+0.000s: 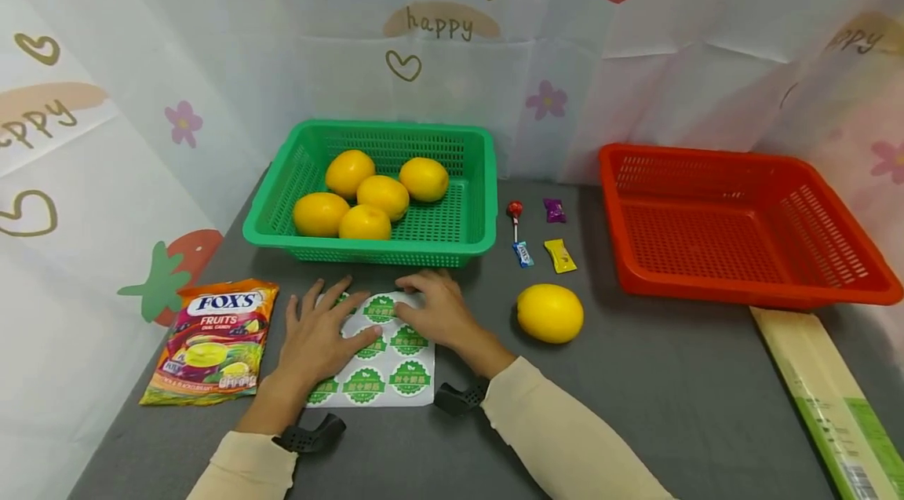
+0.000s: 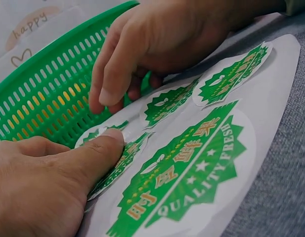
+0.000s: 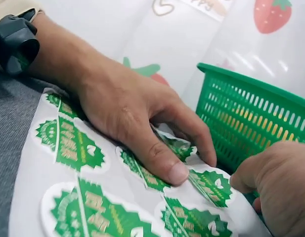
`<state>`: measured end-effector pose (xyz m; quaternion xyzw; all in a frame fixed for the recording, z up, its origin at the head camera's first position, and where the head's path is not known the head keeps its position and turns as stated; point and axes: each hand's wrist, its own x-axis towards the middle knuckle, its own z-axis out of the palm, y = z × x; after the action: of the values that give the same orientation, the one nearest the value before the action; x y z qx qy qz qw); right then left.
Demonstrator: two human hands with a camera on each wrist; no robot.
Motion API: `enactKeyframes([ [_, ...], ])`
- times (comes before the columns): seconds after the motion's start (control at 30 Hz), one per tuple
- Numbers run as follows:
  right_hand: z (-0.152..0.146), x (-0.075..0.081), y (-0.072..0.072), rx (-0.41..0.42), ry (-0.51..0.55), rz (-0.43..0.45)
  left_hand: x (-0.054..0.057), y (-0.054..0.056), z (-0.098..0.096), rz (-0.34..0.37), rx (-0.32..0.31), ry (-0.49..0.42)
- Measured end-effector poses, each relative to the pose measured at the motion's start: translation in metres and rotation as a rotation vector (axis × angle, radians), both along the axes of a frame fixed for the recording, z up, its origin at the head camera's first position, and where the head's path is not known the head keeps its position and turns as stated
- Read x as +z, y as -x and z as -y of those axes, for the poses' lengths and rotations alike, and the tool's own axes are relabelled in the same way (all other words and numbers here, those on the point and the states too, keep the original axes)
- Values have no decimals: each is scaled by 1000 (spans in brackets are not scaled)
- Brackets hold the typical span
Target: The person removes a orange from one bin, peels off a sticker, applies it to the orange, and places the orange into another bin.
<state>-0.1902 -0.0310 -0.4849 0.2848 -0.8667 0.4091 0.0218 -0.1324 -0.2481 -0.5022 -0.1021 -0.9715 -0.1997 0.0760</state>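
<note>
A white sheet of round green-and-white stickers (image 1: pixel 387 366) lies on the dark table. My left hand (image 1: pixel 318 343) rests on its left part with fingers spread; the thumb (image 2: pixel 110 143) presses a sticker in the left wrist view. At the sheet's top edge, my right hand (image 1: pixel 441 315) has its fingers bent loosely, the thumb and forefinger apart. In the left wrist view the right hand (image 2: pixel 162 44) hovers over the far stickers; whether its fingertips touch the sheet cannot be told. Beyond both hands stands a green basket (image 1: pixel 367 250) holding several lemons (image 1: pixel 382 197).
A FOX'S candy bag (image 1: pixel 212 343) lies to the left. Right of the sheet are a single lemon (image 1: pixel 550 313), a lollipop (image 1: pixel 515 209), a purple candy (image 1: pixel 554 209) and a yellow candy (image 1: pixel 560 255). Farther right stands a red basket (image 1: pixel 741 292), with a long green-and-cream package (image 1: pixel 826 390) before it.
</note>
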Motion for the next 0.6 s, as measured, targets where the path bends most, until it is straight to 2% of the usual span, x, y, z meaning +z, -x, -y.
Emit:
enactKeyframes([
  [0.2, 13, 2, 2, -26, -108, -42, -1, -1, -1, -40, 8, 2],
  [0.33, 20, -1, 3, -59, -135, -71, -2, -1, -2, -44, 3, 9],
  [0.47, 24, -5, 3, -76, -90, -117, -3, 0, -1, -34, 9, 15],
  [0.6, 24, -7, 2, -43, 50, -175, -1, 0, 0, -20, 20, 37],
])
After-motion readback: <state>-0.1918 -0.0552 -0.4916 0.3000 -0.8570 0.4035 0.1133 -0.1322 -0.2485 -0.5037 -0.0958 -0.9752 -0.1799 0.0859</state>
